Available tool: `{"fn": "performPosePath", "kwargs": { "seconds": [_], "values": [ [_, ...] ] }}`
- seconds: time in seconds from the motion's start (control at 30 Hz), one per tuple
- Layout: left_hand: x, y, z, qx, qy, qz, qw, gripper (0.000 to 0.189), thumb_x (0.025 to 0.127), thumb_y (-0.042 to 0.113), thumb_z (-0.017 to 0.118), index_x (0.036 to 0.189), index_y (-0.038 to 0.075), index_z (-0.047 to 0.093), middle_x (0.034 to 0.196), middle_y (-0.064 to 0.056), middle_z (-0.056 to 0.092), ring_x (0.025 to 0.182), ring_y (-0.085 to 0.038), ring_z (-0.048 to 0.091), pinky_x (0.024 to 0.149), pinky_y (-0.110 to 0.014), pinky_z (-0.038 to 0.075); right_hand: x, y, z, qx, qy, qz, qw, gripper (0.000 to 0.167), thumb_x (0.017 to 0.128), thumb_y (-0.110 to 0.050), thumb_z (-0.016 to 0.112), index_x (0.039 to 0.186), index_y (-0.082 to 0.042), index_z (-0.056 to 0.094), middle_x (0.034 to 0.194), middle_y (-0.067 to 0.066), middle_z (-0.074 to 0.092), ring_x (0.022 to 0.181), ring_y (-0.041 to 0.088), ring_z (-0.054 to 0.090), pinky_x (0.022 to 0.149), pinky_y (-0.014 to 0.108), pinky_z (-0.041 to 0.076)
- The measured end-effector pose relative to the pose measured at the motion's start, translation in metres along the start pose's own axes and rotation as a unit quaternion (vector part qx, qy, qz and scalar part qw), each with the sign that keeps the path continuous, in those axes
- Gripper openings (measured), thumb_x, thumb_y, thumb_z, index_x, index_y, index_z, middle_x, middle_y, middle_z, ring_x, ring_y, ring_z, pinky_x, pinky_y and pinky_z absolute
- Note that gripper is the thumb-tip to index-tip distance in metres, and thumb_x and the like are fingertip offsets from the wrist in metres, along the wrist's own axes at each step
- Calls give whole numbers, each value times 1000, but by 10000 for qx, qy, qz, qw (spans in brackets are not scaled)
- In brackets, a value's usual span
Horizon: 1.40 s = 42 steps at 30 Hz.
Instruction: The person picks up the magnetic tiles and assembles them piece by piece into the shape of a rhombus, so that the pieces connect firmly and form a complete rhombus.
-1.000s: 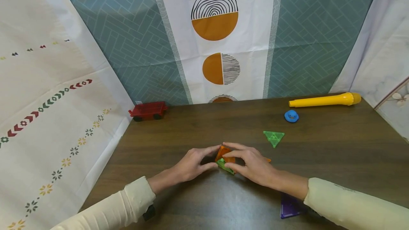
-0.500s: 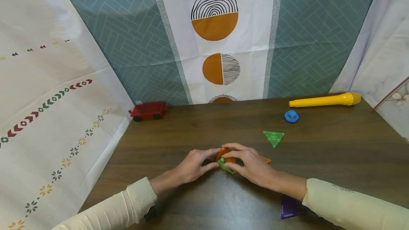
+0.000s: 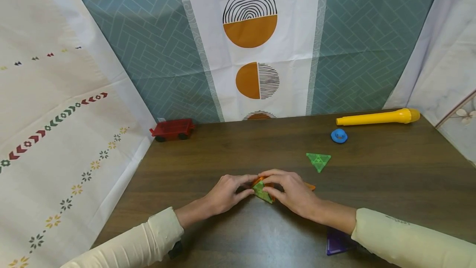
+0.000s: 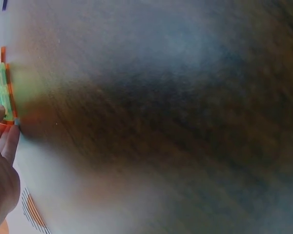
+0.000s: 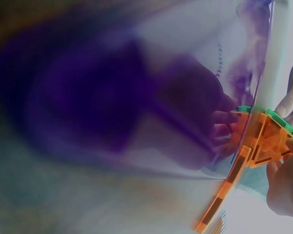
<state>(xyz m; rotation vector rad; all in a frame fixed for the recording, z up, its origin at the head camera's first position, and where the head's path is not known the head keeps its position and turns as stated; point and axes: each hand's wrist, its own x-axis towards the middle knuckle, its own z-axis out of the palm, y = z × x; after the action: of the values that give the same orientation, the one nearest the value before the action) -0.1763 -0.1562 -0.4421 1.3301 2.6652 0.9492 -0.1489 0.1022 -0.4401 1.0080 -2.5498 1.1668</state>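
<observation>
Reader: What occupies the centre, and how is it supported?

Author: A green tile [image 3: 262, 192], triangular and tilted, leans against translucent orange tiles [image 5: 272, 141] on the table [image 3: 238, 148], between both hands. The left hand [image 3: 223, 193] pinches the group's left side with thumb and index finger. The right hand [image 3: 291, 189] grasps the opposite side, fingers curled over the top, thumb at the green face.

Reader: Why two opposed grips?

Author: Presumably each steadies what the other might push over. Dark strips [image 5: 214, 209] in an orange edge may be magnets, which would explain the edge-to-edge contact.

Reader: And further out?

Author: A flat orange piece [image 3: 310, 186] lies just beside the right hand; a green triangle [image 3: 318, 162] lies beyond. A purple tile [image 3: 336, 241] is partly hidden by the right sleeve [image 3: 409, 235]. The blue toy [image 3: 339, 135], yellow microphone [image 3: 378, 116] and red wagon [image 3: 172, 129] stand well apart, perhaps to leave working room.

Reader: Any lettering?

Author: No brand is legible; the sleeve's faint dark mark [image 3: 398, 219] is too small to read.
</observation>
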Motion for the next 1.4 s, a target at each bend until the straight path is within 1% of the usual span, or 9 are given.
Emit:
{"fn": "performPosePath", "kwargs": {
  "seconds": [0.43, 0.67, 0.83, 0.87, 0.93, 1.0, 1.07, 1.23, 1.4],
  "values": [
    [0, 0, -1, -33, -19, -95, 9999, 47, 100, 11, 76, 145, 6, 64, 132, -7, 73, 103, -8, 75, 90, -21, 58, 0, 1, -3, -87, 112, 19, 9999, 23, 94, -12, 83, 117, -11, 81, 135, 9, 72, 119, 27, 72, 95, 45, 60],
    [-1, -3, -3, -1, 138, 18, 9999, 46, 98, 12, 79, 142, 9, 66, 133, -3, 73, 106, -11, 74, 91, -29, 60, -1, 4, -10, -184, 257, 49, 9995, 20, 92, -13, 86, 111, -13, 83, 131, 4, 74, 116, 23, 73, 95, 44, 60],
    [2, -3, -8, 171, 368, 243, 9989, 49, 97, 15, 82, 142, 7, 66, 139, -3, 70, 120, -18, 70, 99, -37, 58, -4, 10, -19, -186, 363, 4, 9992, 22, 90, -12, 88, 111, -11, 82, 128, 6, 75, 66, 10, 65, 62, 27, 56],
    [3, -3, -9, 217, 407, 274, 9986, 49, 97, 16, 82, 143, 7, 66, 140, -3, 69, 123, -18, 69, 100, -38, 57, -4, 11, -22, -185, 370, 26, 9991, 23, 89, -12, 88, 111, -11, 81, 128, 5, 75, 66, 10, 65, 61, 25, 55],
    [7, -1, -12, 312, 468, 319, 9979, 53, 96, 18, 83, 144, 8, 64, 142, -2, 68, 129, -17, 65, 104, -40, 55, -6, 13, -26, -182, 354, 104, 9992, 27, 89, -12, 88, 114, -10, 79, 129, 6, 74, 72, 14, 69, 67, 28, 59],
    [10, 1, -15, 375, 490, 313, 9976, 58, 95, 20, 84, 147, 8, 62, 145, -2, 66, 133, -16, 62, 107, -41, 53, -7, 16, -31, -253, 323, 185, 9990, 32, 88, -13, 89, 117, -9, 77, 130, 6, 74, 95, 21, 76, 82, 38, 63],
    [15, 5, -17, 380, 431, 269, 9980, 65, 95, 24, 85, 152, 9, 57, 150, -1, 62, 138, -14, 58, 111, -40, 50, -10, 18, -37, -349, 297, 303, 9985, 37, 89, -14, 89, 123, -7, 75, 132, 6, 73, 120, 29, 70, 95, 48, 59],
    [25, 16, -21, 146, 44, 145, 9998, 87, 94, 32, 85, 165, 12, 38, 166, 2, 43, 150, -11, 43, 120, -40, 40, -16, 23, -52, -564, 136, 674, 9960, 54, 94, -20, 84, 141, -3, 65, 142, 16, 66, 129, 40, 64, 102, 61, 53],
    [36, 28, -19, 0, -20, 409, 9992, 101, 92, 34, 87, 170, 13, 25, 173, 1, 30, 157, -17, 31, 123, -45, 36, -26, 30, -67, -719, -136, 1104, 9912, 71, 97, -20, 82, 156, 2, 49, 156, 25, 51, 139, 48, 52, 107, 66, 47]
  ]
}}
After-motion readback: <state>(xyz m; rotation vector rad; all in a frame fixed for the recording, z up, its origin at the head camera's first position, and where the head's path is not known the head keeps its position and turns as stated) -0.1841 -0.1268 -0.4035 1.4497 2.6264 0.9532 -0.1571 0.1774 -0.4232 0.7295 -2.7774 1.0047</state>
